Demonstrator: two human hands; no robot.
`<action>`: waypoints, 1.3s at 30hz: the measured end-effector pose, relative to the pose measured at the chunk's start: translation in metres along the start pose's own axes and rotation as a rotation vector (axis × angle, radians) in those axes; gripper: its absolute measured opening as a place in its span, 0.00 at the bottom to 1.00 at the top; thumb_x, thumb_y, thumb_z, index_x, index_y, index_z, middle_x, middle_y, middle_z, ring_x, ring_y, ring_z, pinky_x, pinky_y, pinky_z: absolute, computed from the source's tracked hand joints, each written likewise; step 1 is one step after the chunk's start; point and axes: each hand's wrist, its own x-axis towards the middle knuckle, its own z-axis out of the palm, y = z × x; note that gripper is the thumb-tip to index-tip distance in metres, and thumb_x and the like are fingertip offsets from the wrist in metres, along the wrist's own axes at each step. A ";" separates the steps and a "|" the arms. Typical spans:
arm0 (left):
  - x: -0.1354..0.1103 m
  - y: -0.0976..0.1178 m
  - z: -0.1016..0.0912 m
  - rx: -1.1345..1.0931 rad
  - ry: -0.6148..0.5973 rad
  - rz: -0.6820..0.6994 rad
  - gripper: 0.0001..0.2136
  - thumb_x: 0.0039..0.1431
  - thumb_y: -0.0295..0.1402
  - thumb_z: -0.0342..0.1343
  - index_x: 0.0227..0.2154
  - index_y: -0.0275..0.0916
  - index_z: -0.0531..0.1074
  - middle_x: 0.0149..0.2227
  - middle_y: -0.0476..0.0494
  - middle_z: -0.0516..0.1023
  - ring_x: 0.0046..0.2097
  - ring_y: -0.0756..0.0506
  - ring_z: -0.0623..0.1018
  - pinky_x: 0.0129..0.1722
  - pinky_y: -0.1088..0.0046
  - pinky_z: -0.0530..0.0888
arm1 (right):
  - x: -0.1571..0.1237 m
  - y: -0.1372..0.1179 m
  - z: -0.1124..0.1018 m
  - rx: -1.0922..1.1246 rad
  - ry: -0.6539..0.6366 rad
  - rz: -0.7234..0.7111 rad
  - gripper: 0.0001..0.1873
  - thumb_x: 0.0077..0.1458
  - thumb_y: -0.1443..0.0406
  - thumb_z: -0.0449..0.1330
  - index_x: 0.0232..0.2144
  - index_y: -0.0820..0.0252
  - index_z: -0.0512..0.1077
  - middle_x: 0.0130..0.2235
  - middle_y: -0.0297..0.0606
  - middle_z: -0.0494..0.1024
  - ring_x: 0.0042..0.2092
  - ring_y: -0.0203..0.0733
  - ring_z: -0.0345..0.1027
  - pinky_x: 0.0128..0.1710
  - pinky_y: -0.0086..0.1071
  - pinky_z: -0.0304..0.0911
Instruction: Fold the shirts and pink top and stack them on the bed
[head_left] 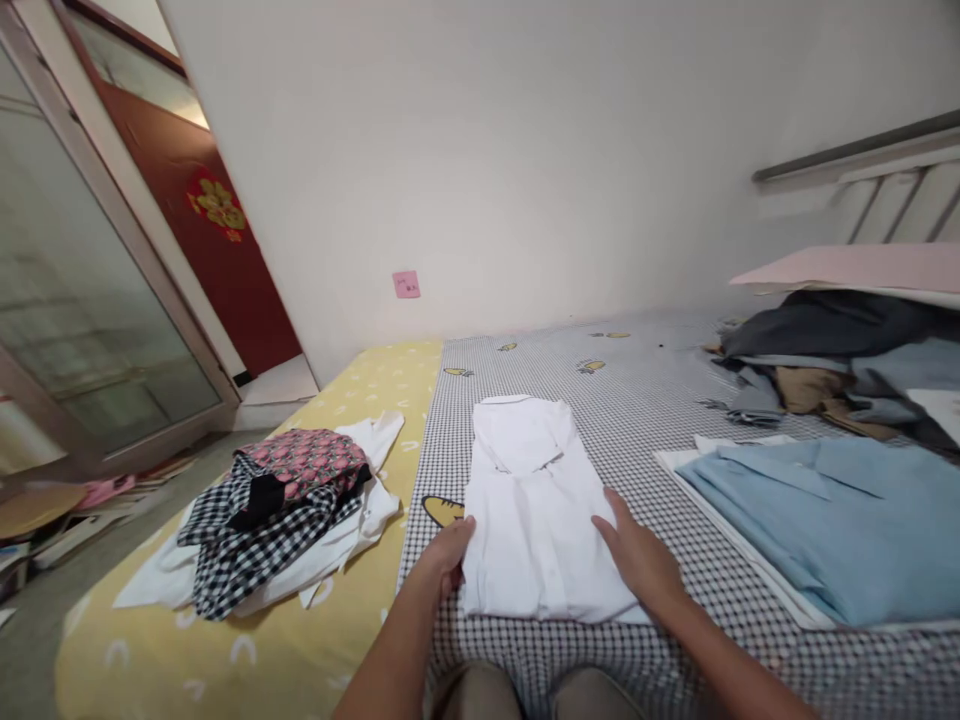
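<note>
Fingers [459, 535] of the left hand [442, 558] and right hand [637, 555] are extended and open, resting against the long edges of a folded white cotton shirt [536, 510] without gripping. Shirt lies squared, collar far, at lower centre on a black-and-white gingham bedsheet [622, 400]. Right of it: a folded pale blue shirt [817, 520]. Left: a black-and-white checked garment [262, 540]. Upper centre: a pink wall note [406, 284], illegible.

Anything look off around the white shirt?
The folded white shirt looks slightly uneven: its lower right corner flares out past the right hand instead of lining up with the fold. Beside it, the check and pink garments lie in a loose heap on a white garment on the yellow bedding.
</note>
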 end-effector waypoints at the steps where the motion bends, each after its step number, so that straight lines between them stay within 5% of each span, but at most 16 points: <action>1: -0.002 0.000 0.001 -0.012 -0.011 -0.003 0.17 0.56 0.42 0.64 0.43 0.37 0.74 0.36 0.39 0.84 0.38 0.42 0.83 0.38 0.66 0.79 | -0.003 -0.003 -0.003 -0.087 -0.001 -0.003 0.33 0.68 0.55 0.41 0.71 0.56 0.47 0.46 0.54 0.79 0.44 0.60 0.76 0.45 0.52 0.67; 4: -0.005 0.001 0.004 -0.030 -0.019 -0.004 0.15 0.56 0.36 0.65 0.44 0.36 0.74 0.34 0.41 0.84 0.36 0.43 0.83 0.35 0.69 0.78 | -0.010 -0.021 -0.011 -0.293 0.173 -0.131 0.32 0.65 0.64 0.45 0.70 0.50 0.52 0.60 0.58 0.69 0.54 0.62 0.71 0.51 0.58 0.63; 7: 0.000 0.002 0.007 -0.038 -0.027 -0.027 0.14 0.55 0.36 0.65 0.43 0.36 0.75 0.31 0.41 0.84 0.33 0.42 0.82 0.30 0.70 0.76 | -0.012 -0.049 -0.008 -0.345 0.377 -0.370 0.31 0.64 0.65 0.49 0.67 0.43 0.58 0.71 0.44 0.54 0.70 0.60 0.47 0.65 0.62 0.45; 10: 0.003 0.004 0.007 -0.067 -0.057 -0.055 0.15 0.56 0.37 0.65 0.43 0.36 0.75 0.31 0.41 0.83 0.32 0.43 0.81 0.29 0.71 0.76 | -0.007 -0.071 0.011 -0.283 0.181 -0.517 0.27 0.67 0.54 0.48 0.67 0.35 0.56 0.74 0.32 0.47 0.73 0.59 0.33 0.67 0.66 0.36; 14: -0.011 -0.002 -0.002 -0.119 -0.103 -0.077 0.14 0.61 0.42 0.60 0.42 0.37 0.74 0.29 0.46 0.81 0.27 0.48 0.78 0.26 0.76 0.73 | 0.006 -0.069 0.044 -0.297 -0.129 -0.410 0.28 0.69 0.48 0.39 0.69 0.32 0.51 0.74 0.28 0.45 0.73 0.60 0.33 0.65 0.71 0.35; 19: -0.057 -0.021 -0.022 -0.204 -0.112 0.038 0.21 0.56 0.46 0.65 0.47 0.39 0.71 0.31 0.47 0.79 0.30 0.50 0.79 0.34 0.75 0.76 | 0.011 -0.058 0.056 -0.318 -0.114 -0.399 0.28 0.69 0.47 0.38 0.69 0.31 0.49 0.74 0.26 0.44 0.73 0.58 0.33 0.66 0.70 0.34; 22: -0.079 -0.034 -0.028 -0.210 -0.029 0.117 0.26 0.50 0.41 0.70 0.49 0.39 0.69 0.36 0.44 0.80 0.36 0.48 0.80 0.40 0.70 0.77 | 0.009 -0.060 0.053 -0.313 -0.106 -0.388 0.28 0.69 0.48 0.39 0.69 0.32 0.50 0.74 0.27 0.45 0.73 0.58 0.33 0.66 0.70 0.34; 25: -0.093 -0.048 -0.029 -0.177 0.098 0.179 0.26 0.43 0.40 0.73 0.44 0.38 0.71 0.39 0.41 0.81 0.37 0.46 0.80 0.36 0.72 0.75 | 0.008 -0.061 0.052 -0.312 -0.100 -0.383 0.28 0.69 0.48 0.39 0.69 0.33 0.50 0.74 0.27 0.45 0.73 0.57 0.34 0.66 0.70 0.35; 30: -0.108 -0.073 -0.027 -0.108 0.291 0.248 0.19 0.35 0.39 0.73 0.30 0.38 0.74 0.23 0.53 0.71 0.27 0.52 0.70 0.27 0.76 0.65 | 0.008 -0.059 0.055 -0.319 -0.079 -0.392 0.29 0.69 0.48 0.39 0.69 0.33 0.51 0.74 0.27 0.46 0.73 0.58 0.36 0.66 0.70 0.35; 35: -0.109 -0.077 -0.015 -0.075 0.288 0.271 0.23 0.38 0.42 0.71 0.38 0.38 0.74 0.17 0.60 0.62 0.22 0.53 0.63 0.26 0.76 0.61 | 0.009 -0.058 0.056 -0.330 -0.072 -0.387 0.29 0.69 0.48 0.38 0.69 0.34 0.51 0.74 0.28 0.47 0.73 0.57 0.36 0.66 0.70 0.36; 39: -0.099 -0.077 -0.001 -0.057 0.269 0.267 0.22 0.36 0.42 0.71 0.35 0.39 0.73 0.16 0.62 0.57 0.21 0.53 0.60 0.24 0.76 0.58 | 0.009 -0.058 0.057 -0.352 -0.076 -0.380 0.29 0.69 0.48 0.38 0.69 0.34 0.51 0.74 0.28 0.47 0.73 0.57 0.37 0.65 0.70 0.38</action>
